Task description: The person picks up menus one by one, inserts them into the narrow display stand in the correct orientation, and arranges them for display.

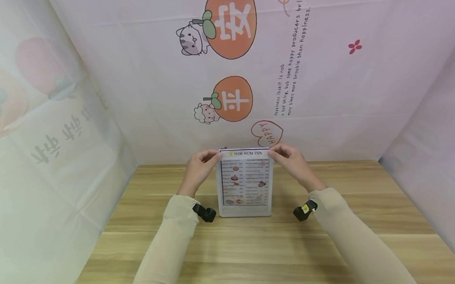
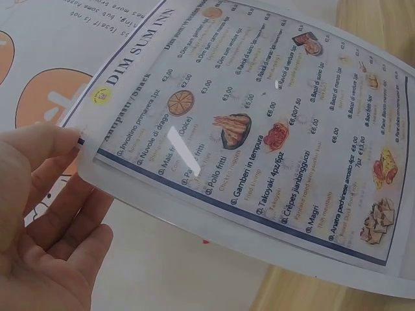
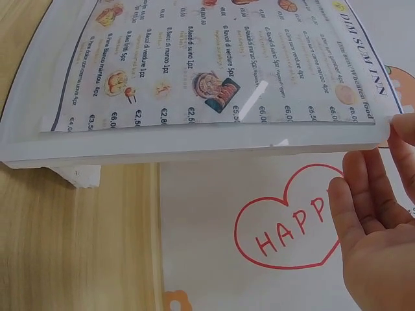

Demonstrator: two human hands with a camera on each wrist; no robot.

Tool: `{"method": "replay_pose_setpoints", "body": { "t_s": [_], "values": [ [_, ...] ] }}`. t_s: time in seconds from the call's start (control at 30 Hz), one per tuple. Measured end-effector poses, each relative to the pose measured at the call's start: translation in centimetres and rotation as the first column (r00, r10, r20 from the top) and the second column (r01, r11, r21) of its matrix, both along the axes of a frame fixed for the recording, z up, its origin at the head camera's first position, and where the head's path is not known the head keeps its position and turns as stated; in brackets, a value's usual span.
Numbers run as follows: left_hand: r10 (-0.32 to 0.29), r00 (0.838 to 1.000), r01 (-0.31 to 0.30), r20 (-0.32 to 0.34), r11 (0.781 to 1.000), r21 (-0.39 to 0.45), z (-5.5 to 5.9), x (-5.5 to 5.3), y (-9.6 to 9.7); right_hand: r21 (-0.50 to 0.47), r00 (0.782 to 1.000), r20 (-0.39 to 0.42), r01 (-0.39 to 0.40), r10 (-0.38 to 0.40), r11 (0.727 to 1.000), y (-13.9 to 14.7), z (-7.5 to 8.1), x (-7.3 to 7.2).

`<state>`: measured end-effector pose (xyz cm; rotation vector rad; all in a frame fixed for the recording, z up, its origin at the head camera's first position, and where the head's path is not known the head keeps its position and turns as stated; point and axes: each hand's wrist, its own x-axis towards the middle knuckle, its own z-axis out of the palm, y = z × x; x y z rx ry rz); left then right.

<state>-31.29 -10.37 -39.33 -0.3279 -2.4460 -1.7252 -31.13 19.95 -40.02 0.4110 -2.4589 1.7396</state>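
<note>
A printed menu sheet (image 1: 244, 181) headed "DIM SUM INN" sits in a white-rimmed menu stand (image 1: 245, 211), upright on the table and tilted slightly back. Its heading strip reaches the stand's top edge. At the top left corner, my left hand (image 1: 200, 168) pinches the edge between thumb and fingers. My right hand (image 1: 293, 161) pinches the top right corner the same way. The left wrist view shows the left thumb on the menu's corner (image 2: 194, 162), other fingers behind. In the right wrist view, a small white foot (image 3: 81, 175) shows behind the stand's lower end.
The wood-grain table (image 1: 241, 258) extends toward me and to both sides. Close behind the stand hangs a pale printed cloth (image 1: 158, 98) with orange fruit drawings and a heart. More cloth walls (image 1: 40, 185) flank the table on the left and right.
</note>
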Motion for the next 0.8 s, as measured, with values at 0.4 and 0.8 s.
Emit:
{"method": "replay_pose_setpoints", "body": {
  "t_s": [0.4,0.8],
  "values": [
    [0.007,1.000,-0.007,-0.002,1.000,-0.007,-0.5,-0.1,0.0,0.006,1.000,0.030,0.002,-0.002,1.000,-0.3,0.5,0.5],
    [0.001,1.000,-0.001,-0.003,1.000,-0.006,-0.7,-0.2,-0.1,0.008,1.000,0.008,-0.007,0.007,1.000,-0.5,0.8,1.0]
  ]
}}
